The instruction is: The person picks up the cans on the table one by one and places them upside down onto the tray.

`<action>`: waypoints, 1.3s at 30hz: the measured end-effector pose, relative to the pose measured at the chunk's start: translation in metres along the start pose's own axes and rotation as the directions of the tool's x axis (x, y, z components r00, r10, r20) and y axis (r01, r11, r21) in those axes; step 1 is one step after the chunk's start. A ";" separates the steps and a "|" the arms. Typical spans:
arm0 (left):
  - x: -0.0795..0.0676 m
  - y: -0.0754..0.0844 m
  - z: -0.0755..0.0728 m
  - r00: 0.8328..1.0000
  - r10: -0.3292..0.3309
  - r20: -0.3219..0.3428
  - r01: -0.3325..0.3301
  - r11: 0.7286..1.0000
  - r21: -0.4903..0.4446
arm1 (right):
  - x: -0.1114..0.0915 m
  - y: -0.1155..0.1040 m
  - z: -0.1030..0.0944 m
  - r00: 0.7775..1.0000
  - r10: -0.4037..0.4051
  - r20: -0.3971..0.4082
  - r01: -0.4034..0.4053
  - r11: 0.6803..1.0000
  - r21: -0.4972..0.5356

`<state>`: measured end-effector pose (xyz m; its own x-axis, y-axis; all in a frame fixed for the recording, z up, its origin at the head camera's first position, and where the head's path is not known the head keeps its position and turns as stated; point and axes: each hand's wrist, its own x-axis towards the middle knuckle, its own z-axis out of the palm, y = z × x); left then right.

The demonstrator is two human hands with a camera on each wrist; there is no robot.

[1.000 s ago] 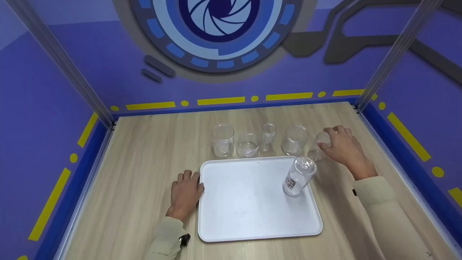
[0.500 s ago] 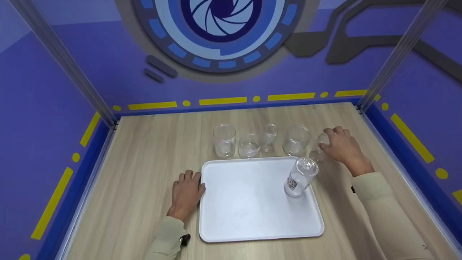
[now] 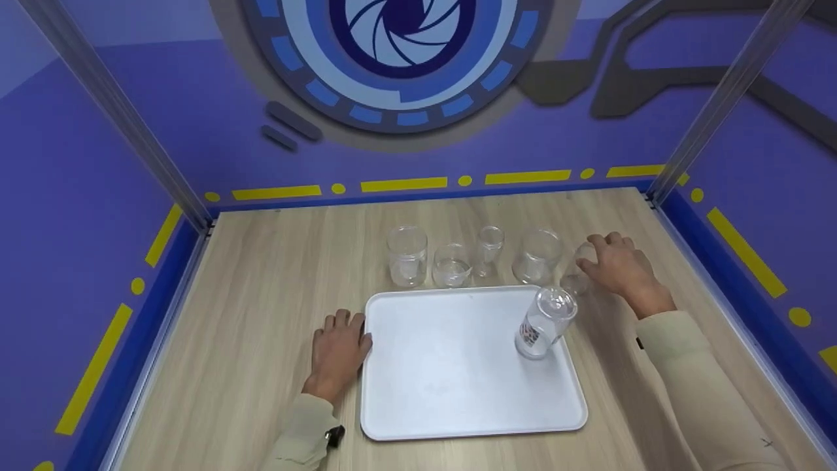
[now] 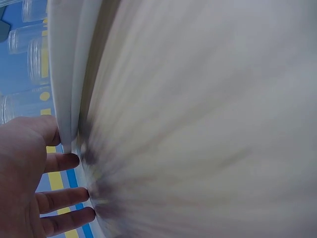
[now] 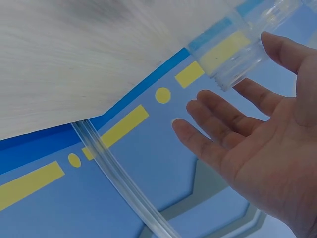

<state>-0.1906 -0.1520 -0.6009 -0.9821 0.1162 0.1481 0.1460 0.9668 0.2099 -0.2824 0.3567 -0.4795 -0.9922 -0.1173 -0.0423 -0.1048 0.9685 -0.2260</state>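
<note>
On the wood-grain table a white tray point(image 3: 458, 379) lies flat. My left hand point(image 3: 339, 353) rests at its left edge, with the thumb against the tray wall and the fingers mostly straight. My right hand point(image 3: 618, 268) is beside a clear drinking glass point(image 3: 574, 285) at the right end of a row. Its thumb and index finger pinch this glass near the top, while the other fingers spread loosely in the right wrist view. A tall clear glass point(image 3: 546, 324) with a printed label stands on the tray's right side, seemingly base up.
Along the tray's far edge stand a tall glass point(image 3: 407, 256), a short glass point(image 3: 452, 267), a small narrow-waisted glass point(image 3: 489, 250) and a wide glass point(image 3: 537, 256). Blue patterned walls point(image 3: 314, 157) enclose the table's back and sides, with metal posts point(image 3: 124, 124) at the corners.
The view shifts very slightly. Both hands, the tray and the glasses stay in practically the same places.
</note>
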 end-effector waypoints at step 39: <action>0.001 0.000 0.000 1.000 -0.001 0.001 0.001 1.000 -0.012 | -0.011 -0.005 -0.004 0.984 -0.071 -0.163 0.056 0.994 -0.094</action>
<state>-0.1913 -0.1522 -0.6014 -0.9824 0.1151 0.1471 0.1461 0.9640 0.2220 -0.2716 0.3541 -0.4742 -0.9799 -0.1483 0.1335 -0.1663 0.9767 -0.1357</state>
